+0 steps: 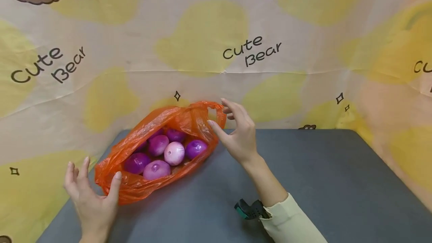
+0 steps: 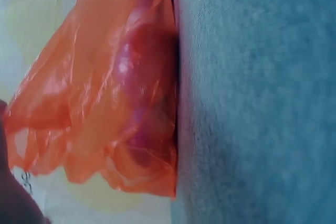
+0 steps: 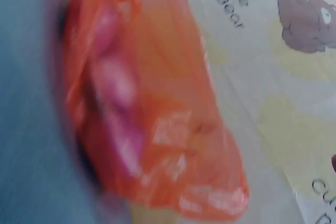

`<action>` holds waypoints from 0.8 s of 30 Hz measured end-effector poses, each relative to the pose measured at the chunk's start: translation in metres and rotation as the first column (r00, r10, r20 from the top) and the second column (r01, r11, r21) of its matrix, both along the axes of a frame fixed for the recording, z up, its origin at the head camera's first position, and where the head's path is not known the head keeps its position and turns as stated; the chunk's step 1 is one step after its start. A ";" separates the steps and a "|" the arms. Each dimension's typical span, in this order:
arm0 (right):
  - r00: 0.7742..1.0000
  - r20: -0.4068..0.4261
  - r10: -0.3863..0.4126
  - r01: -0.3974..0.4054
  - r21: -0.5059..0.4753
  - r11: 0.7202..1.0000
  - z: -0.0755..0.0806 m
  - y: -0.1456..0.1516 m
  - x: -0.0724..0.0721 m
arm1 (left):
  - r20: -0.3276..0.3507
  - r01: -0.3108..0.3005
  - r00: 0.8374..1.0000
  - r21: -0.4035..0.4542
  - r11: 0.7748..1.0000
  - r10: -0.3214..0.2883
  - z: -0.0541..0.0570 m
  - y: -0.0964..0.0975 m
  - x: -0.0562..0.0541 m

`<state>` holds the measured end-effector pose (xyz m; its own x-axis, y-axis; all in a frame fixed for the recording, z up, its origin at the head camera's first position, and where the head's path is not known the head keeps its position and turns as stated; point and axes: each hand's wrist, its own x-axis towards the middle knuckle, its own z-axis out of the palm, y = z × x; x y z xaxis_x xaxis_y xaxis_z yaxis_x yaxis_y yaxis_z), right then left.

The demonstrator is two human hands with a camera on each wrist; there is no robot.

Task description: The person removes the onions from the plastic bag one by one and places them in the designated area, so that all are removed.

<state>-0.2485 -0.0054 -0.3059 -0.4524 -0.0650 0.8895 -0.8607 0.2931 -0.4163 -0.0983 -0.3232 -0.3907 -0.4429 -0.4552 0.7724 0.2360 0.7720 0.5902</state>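
An orange plastic bag (image 1: 148, 125) lies with its mouth spread wide, a looped handle at its far right end. Inside are several purple onions (image 1: 156, 170), one of them paler (image 1: 174, 153). My left hand (image 1: 94, 203) is at the near left end, fingers spread and thumb overlapping the rim. By the handle, my right hand (image 1: 242, 138) has thumb and fingers apart, gripping nothing. Onion shapes show through the bag (image 2: 68, 87) in the left wrist view, where part of my hand (image 2: 17, 198) is dark at the edge. The right wrist view shows the bag (image 3: 184, 129) blurred.
The bag rests on a grey table (image 1: 303, 183), toward its back left. Behind it hangs a cloth (image 1: 202, 48) printed with yellow patches, bears and lettering. A dark strap device (image 1: 249, 210) sits on the right wrist by the pale sleeve (image 1: 290, 220).
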 end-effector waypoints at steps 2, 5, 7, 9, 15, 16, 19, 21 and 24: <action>0.999 0.019 0.028 -0.028 -0.002 1.000 0.006 -0.009 -0.002 | 0.079 -0.017 0.997 0.044 0.999 0.014 -0.002 -0.001 0.002; 0.996 0.055 0.067 -0.067 -0.003 0.998 0.009 -0.021 -0.005 | 0.217 -0.078 0.974 0.052 0.996 0.065 -0.004 0.001 0.004; 0.992 0.088 0.090 -0.090 -0.004 0.996 0.006 -0.029 -0.006 | 0.282 -0.110 0.954 0.032 0.993 0.097 -0.006 0.000 0.005; 0.987 0.117 0.113 -0.114 0.004 0.993 0.001 -0.038 -0.006 | 0.321 -0.118 0.942 0.033 0.992 0.102 -0.007 -0.002 0.007; 0.967 0.202 0.158 -0.186 0.126 0.974 -0.021 -0.052 -0.005 | 0.400 -0.165 0.907 0.051 0.985 0.131 -0.007 -0.005 0.014; 0.960 0.225 0.167 -0.203 0.150 0.968 -0.025 -0.054 -0.005 | 0.398 -0.175 0.906 0.037 0.984 0.146 -0.007 -0.004 0.014; 0.933 0.306 0.190 -0.256 0.193 0.947 -0.037 -0.057 -0.007 | 0.375 -0.165 0.913 -0.012 0.986 0.158 -0.008 -0.003 0.013; 0.917 0.350 0.191 -0.277 0.216 0.936 -0.046 -0.059 -0.008 | 0.352 -0.130 0.927 -0.024 0.991 0.130 -0.010 -0.002 0.010; 0.904 0.388 0.180 -0.300 0.273 0.914 -0.060 -0.065 -0.011 | 0.336 -0.085 0.938 -0.032 0.996 0.091 -0.014 0.000 0.006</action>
<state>-0.2590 -0.0700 -0.3661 -0.6609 -0.4639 0.5900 -0.7388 0.2637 -0.6202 -0.0924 -0.3232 -0.4044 -0.6368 -0.4926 0.5932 -0.0438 0.7912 0.6100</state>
